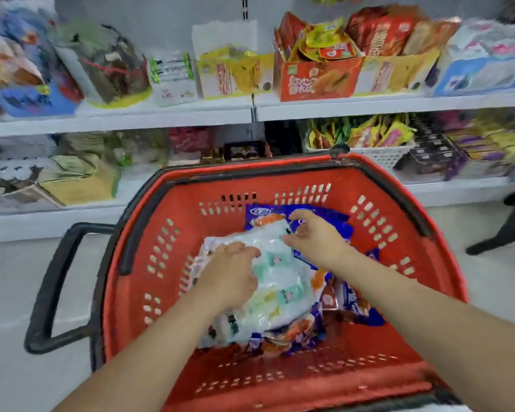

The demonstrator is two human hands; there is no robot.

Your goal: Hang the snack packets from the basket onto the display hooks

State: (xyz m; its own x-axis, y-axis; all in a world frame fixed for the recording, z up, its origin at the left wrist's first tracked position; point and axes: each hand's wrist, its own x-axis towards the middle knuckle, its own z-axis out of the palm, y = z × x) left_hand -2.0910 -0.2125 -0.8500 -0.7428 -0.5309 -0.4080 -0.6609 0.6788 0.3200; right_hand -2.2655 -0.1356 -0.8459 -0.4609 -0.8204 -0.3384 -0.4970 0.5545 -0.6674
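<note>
A red plastic basket [173, 233] with black handles fills the middle of the view. Inside lie a clear white snack packet [277, 281] with pastel pieces and several blue and orange packets [357, 307] beneath it. My left hand [232, 275] grips the clear packet at its left edge. My right hand [312, 236] pinches the same packet at its upper right corner. No display hooks are in view.
White shelves [191, 114] behind the basket carry boxes and bags of snacks on two levels. A black basket handle [51, 286] sticks out at the left over the pale floor. A dark stool leg [506, 230] stands at the right.
</note>
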